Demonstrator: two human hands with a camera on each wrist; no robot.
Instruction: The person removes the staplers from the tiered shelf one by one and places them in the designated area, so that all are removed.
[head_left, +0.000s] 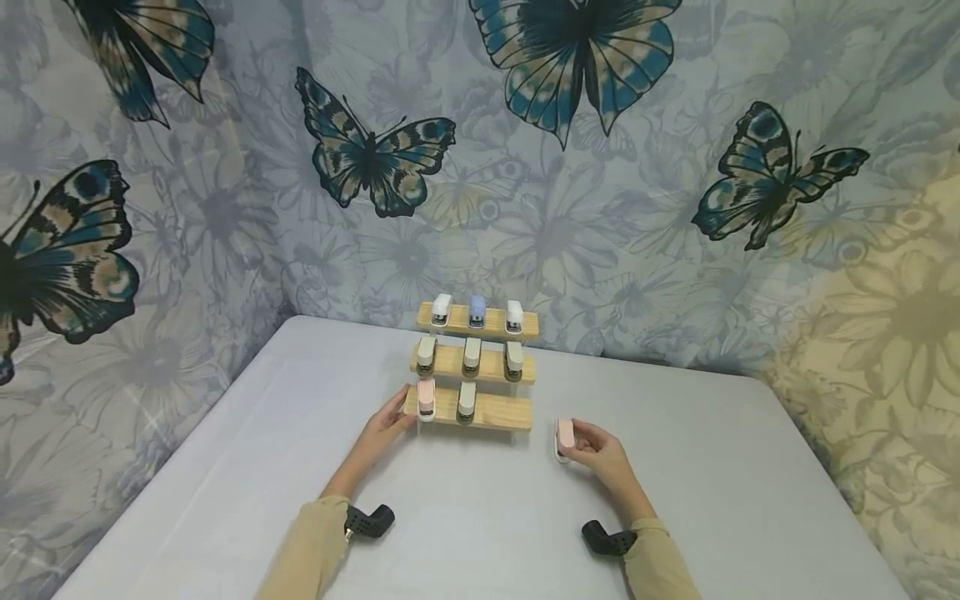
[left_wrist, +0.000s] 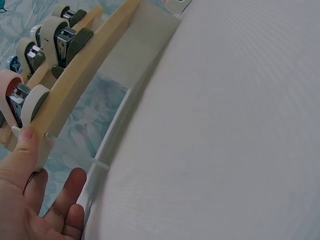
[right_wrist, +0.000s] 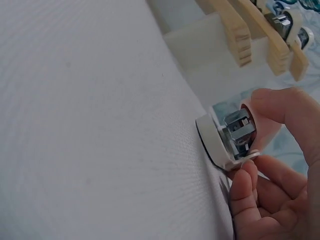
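Observation:
My right hand [head_left: 606, 460] pinches a pink and white mini stapler [head_left: 565, 435] at the table surface, to the right of a three-tier wooden display rack [head_left: 504, 412]. In the right wrist view, the thumb presses the stapler's pink top [right_wrist: 266, 122] and the fingers curl by its white base. My left hand [head_left: 385, 428] holds the left end of the rack's lowest shelf. Seen from the left wrist, its thumb lies at the shelf edge, beside another pink stapler [left_wrist: 11, 92], with the other fingers below. A grey-green stapler [head_left: 467, 402] stands on that same shelf.
The middle tier carries several pale staplers with dark bases, including one at its right end [head_left: 513, 358]. On the top tier, a blue stapler [head_left: 477, 310] stands between two white ones. A white cloth covers the table [head_left: 697, 467], and a butterfly-print curtain [head_left: 465, 242] hangs behind it.

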